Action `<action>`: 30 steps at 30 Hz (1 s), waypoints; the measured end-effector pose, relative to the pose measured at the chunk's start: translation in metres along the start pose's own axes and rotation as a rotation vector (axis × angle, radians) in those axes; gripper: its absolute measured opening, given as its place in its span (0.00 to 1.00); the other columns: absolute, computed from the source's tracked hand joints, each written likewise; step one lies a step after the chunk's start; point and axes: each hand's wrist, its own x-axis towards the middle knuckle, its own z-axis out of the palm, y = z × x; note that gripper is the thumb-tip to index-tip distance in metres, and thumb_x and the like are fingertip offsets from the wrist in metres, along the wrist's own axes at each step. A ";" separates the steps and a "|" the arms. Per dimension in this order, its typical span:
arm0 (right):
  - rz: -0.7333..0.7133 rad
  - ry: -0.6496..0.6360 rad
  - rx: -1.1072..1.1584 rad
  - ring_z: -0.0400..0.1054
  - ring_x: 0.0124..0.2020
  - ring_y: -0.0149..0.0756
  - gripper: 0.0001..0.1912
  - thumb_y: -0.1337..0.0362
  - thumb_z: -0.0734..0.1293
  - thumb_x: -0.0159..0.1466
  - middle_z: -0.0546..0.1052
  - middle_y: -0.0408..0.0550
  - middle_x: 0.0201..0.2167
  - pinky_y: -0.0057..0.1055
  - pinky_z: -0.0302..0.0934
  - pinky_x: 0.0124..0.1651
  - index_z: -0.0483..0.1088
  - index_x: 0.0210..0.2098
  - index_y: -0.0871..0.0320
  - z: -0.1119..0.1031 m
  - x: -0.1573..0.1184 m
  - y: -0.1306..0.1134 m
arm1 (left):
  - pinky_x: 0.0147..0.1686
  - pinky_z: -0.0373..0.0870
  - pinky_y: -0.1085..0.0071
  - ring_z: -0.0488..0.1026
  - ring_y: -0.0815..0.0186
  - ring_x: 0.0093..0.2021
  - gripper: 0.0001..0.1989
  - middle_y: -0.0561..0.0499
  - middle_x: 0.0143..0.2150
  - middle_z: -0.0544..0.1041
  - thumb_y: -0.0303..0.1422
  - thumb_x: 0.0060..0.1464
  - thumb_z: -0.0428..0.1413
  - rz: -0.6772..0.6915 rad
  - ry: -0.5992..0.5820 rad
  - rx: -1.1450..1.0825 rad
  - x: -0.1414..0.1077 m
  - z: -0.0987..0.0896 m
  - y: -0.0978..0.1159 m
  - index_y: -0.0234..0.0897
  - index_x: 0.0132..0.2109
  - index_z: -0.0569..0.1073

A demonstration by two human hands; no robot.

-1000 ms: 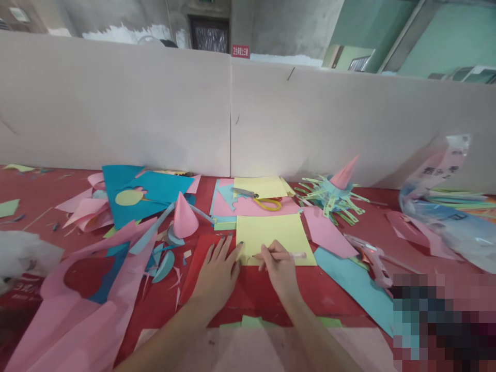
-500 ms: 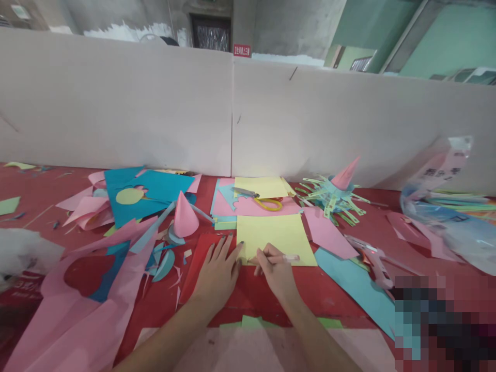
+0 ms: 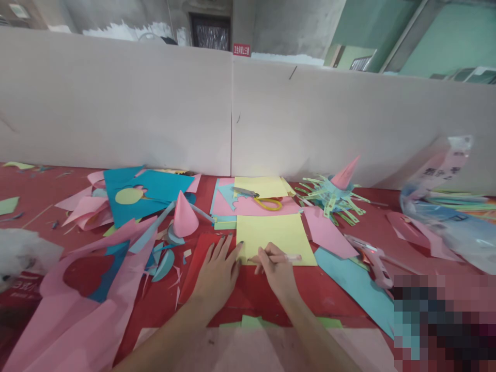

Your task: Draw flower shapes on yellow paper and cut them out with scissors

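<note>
At lower center, the right hand grips a pen over yellow paper; the left hand, fingers spread, lies flat at the sheet's left edge on the red worktop.

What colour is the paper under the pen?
The paper is pale yellow, seen best in the head view.

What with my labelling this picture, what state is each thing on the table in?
Left hand: spread flat, palm down
Right hand: closed in a grip on the pen
Pen: held at a slant
Yellow sheet: lying flat
Pink cone by the left hand: upright
Glue gun: lying down, red light lit
Scissors: lying down, open or shut unclear
Large pink sheet: cut, with a hole
</note>
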 end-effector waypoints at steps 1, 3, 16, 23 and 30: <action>0.002 -0.017 -0.004 0.68 0.21 0.32 0.17 0.57 0.58 0.60 0.66 0.39 0.12 0.24 0.58 0.27 0.55 0.17 0.54 0.000 0.000 0.000 | 0.56 0.52 0.56 0.52 0.59 0.61 0.23 0.49 0.61 0.57 0.30 0.56 0.41 0.002 0.003 0.001 0.000 0.000 0.000 0.46 0.59 0.55; 0.004 -0.025 -0.012 0.68 0.22 0.32 0.17 0.57 0.58 0.60 0.67 0.40 0.11 0.24 0.58 0.26 0.55 0.18 0.54 0.000 0.000 0.002 | 0.56 0.52 0.57 0.52 0.59 0.61 0.23 0.49 0.61 0.57 0.30 0.56 0.42 0.005 0.011 0.004 0.000 0.000 0.000 0.46 0.59 0.55; -0.005 0.062 -0.046 0.67 0.21 0.32 0.17 0.56 0.57 0.61 0.65 0.38 0.12 0.24 0.57 0.27 0.54 0.18 0.54 0.001 0.000 0.003 | 0.56 0.53 0.56 0.52 0.59 0.60 0.23 0.50 0.61 0.57 0.30 0.56 0.41 0.003 0.011 -0.011 0.000 0.000 0.000 0.45 0.59 0.55; 0.004 0.004 -0.054 0.69 0.23 0.32 0.17 0.56 0.57 0.61 0.67 0.39 0.12 0.23 0.56 0.26 0.54 0.18 0.54 0.002 -0.001 0.003 | 0.56 0.53 0.55 0.52 0.58 0.61 0.23 0.48 0.61 0.57 0.30 0.56 0.41 0.000 -0.030 -0.001 0.001 -0.004 0.001 0.45 0.59 0.55; -0.020 0.117 -0.139 0.64 0.19 0.30 0.17 0.59 0.57 0.61 0.64 0.38 0.12 0.23 0.55 0.26 0.52 0.18 0.54 0.005 0.000 0.008 | 0.56 0.53 0.56 0.52 0.59 0.61 0.23 0.49 0.62 0.56 0.30 0.56 0.42 0.001 -0.016 0.010 0.000 -0.001 0.000 0.45 0.59 0.55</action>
